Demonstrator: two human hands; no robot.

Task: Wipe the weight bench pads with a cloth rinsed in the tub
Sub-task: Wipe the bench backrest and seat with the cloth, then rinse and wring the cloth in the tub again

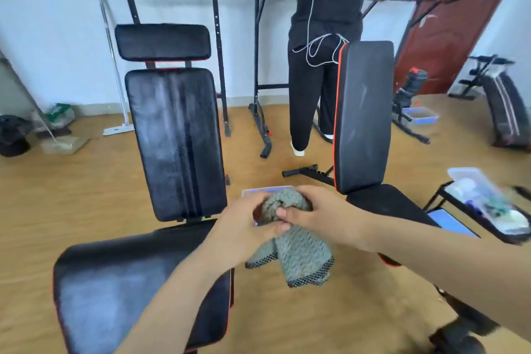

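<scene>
Both hands grip a grey knitted cloth (pixel 298 253) with a dark dotted hem, bunched at the top and hanging down between two benches. My left hand (pixel 244 227) holds its left side, my right hand (pixel 319 214) its right. Behind the hands a clear tub (pixel 267 190) with a blue rim stands on the floor, mostly hidden. The left weight bench has a black seat pad (pixel 115 290), a dusty inclined back pad (pixel 175 141) and a head pad (pixel 162 42). The right bench shows an upright back pad (pixel 365 115) and a seat pad (pixel 388 200).
A person in black (pixel 324 46) stands at a pull-up rack by the far wall. A low stand at right carries a clear box of items (pixel 485 198). Another tub (pixel 421 115), a curved sit-up bench (pixel 505 115), a mop (pixel 117 66) and a brown door (pixel 459 17) are further back.
</scene>
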